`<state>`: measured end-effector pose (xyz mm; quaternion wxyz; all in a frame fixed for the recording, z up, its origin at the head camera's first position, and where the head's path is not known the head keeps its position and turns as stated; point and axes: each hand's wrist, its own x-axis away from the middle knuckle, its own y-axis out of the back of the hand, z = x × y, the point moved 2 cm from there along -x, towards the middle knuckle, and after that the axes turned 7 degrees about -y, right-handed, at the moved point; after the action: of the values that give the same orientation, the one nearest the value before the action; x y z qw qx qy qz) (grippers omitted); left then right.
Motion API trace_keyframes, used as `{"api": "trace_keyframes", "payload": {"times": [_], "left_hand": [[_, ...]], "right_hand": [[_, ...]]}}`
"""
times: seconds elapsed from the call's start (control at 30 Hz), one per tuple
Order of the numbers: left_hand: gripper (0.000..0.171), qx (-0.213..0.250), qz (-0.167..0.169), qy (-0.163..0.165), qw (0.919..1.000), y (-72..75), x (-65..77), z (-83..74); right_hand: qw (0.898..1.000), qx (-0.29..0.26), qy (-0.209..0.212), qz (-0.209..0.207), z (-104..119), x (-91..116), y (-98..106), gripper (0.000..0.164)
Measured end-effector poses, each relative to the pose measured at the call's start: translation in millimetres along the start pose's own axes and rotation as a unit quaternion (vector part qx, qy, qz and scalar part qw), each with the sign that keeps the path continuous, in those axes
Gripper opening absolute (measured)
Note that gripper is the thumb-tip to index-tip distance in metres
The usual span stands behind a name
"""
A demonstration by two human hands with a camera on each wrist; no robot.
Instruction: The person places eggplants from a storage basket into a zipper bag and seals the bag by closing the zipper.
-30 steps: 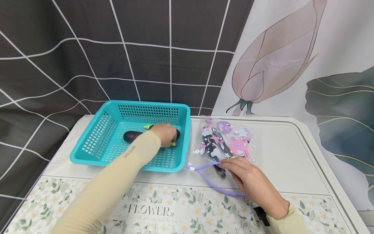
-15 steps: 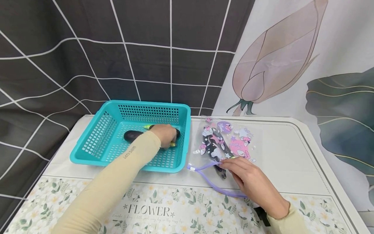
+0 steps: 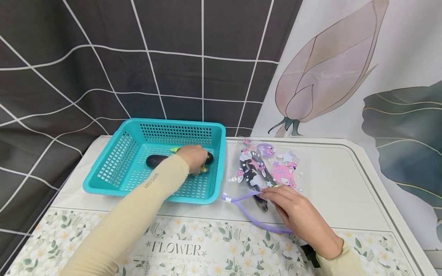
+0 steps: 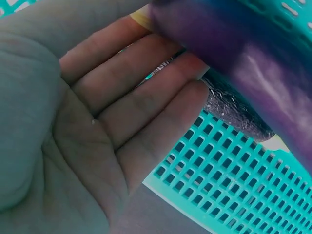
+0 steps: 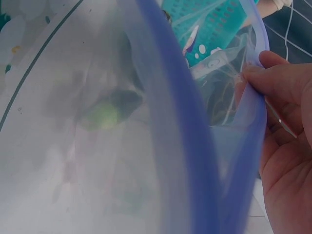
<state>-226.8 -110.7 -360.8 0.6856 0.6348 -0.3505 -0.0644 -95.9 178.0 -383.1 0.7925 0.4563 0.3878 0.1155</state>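
In the head view, my left hand (image 3: 194,158) reaches into the turquoise basket (image 3: 103,188). Its fingers are at the yellow-green stem end of a purple eggplant (image 3: 155,161), pinching it; this eggplant (image 4: 214,44) fills the top of the left wrist view. Behind it lies a second eggplant (image 3: 209,157), partly covered by the hand. My right hand (image 3: 300,214) pinches the purple zip edge of a clear printed bag (image 3: 286,168) between thumb and fingers, and the mouth gapes. Inside the bag lie dark eggplants (image 3: 260,201), seen through the film.
Both the basket and the bag rest on a white table (image 3: 338,176) with a floral mat (image 3: 193,245) along its near side. A dark gridded curtain (image 3: 172,76) hangs behind, beside a pale flower-printed one (image 3: 345,96).
Almost nothing differs. The left hand shifts very slightly within the basket, while the right hand keeps its hold on the bag edge.
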Motion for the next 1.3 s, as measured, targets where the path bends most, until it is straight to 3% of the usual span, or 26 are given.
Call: {"api": "trace_keyframes", "payload": {"times": [0.5,0.87,1.23,1.3], "left_hand": [[0.022,-0.043,-0.023,-0.022,0.9986,0.7,4.0,-0.9],[0.02,-0.024,-0.024,-0.019,0.9992,3.6,7.2,-0.7],[0.015,-0.011,-0.053,-0.017,0.9984,10.4,15.8,3.4],[0.015,-0.009,-0.058,-0.017,0.9981,11.2,17.5,3.6]], "right_hand": [[1.0,-0.003,-0.011,0.011,0,1,-1,0.051],[1.0,0.002,0.0,0.005,0,1,-1,0.05],[1.0,-0.002,0.004,0.002,0,0,-1,0.049],[1.0,-0.006,0.004,0.006,1,0,-1,0.038]]}}
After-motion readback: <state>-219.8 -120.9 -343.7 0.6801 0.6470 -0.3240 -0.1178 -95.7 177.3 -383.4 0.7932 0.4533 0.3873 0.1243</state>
